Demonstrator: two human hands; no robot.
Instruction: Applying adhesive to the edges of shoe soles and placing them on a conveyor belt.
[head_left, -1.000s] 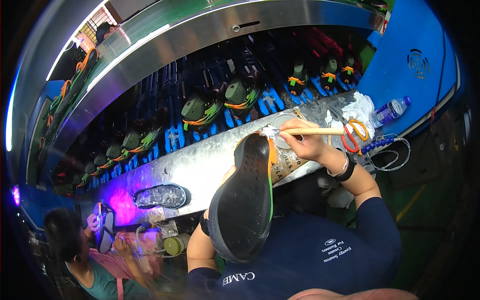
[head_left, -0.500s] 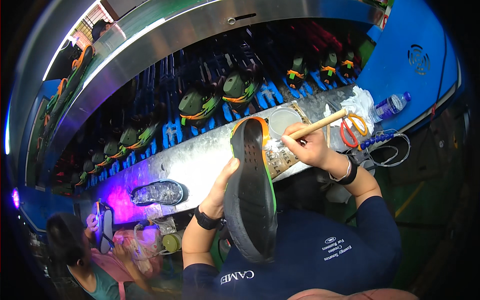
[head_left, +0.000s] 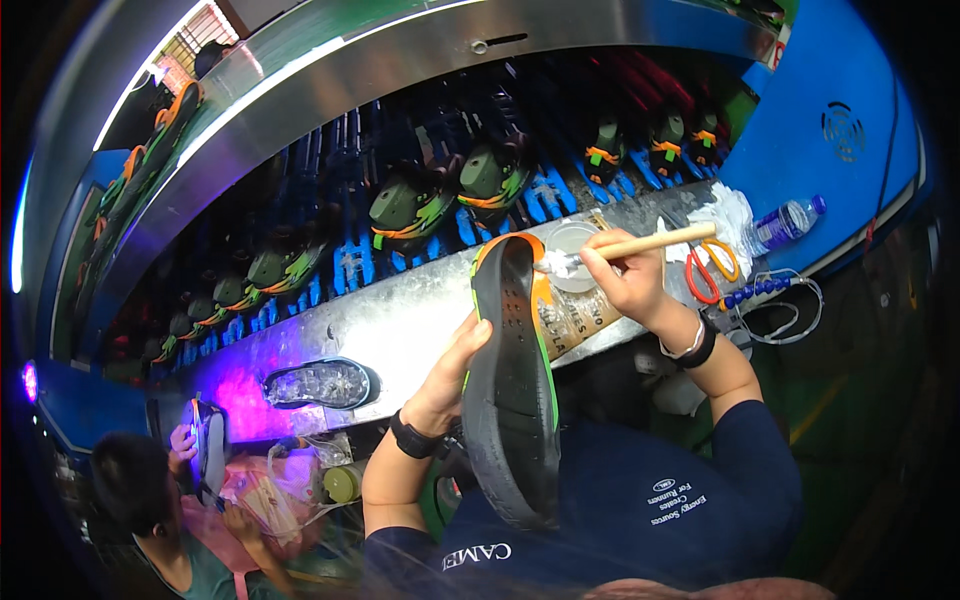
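My left hand (head_left: 452,372) grips a shoe (head_left: 510,400) by its left side, fingers hidden beneath. Its black bottom faces up, with several small holes near the far end and an orange and green edge. In my right hand (head_left: 632,282) is a brush (head_left: 668,240) with a pale wooden handle. The brush's whitish bristles come close to the orange edge at the shoe's far end; whether they touch it I cannot tell. Just behind the brush, a round translucent bowl (head_left: 572,238) stands on a piece of printed cardboard (head_left: 580,322).
Beyond the metal bench (head_left: 420,295), several shoes (head_left: 415,205) sit on blue racks. Right of my hand are scissors (head_left: 702,278), crumpled white cloth (head_left: 728,212), a bottle (head_left: 785,225) and a blue jointed hose (head_left: 750,290). A sole (head_left: 318,384) lies left; a co-worker (head_left: 140,500) holds another shoe.
The brush and my right hand have moved slightly away from me, bristles now farther up beside the shoe's far end. The handle is more level. My left hand keeps its hold; the view has shifted slightly.
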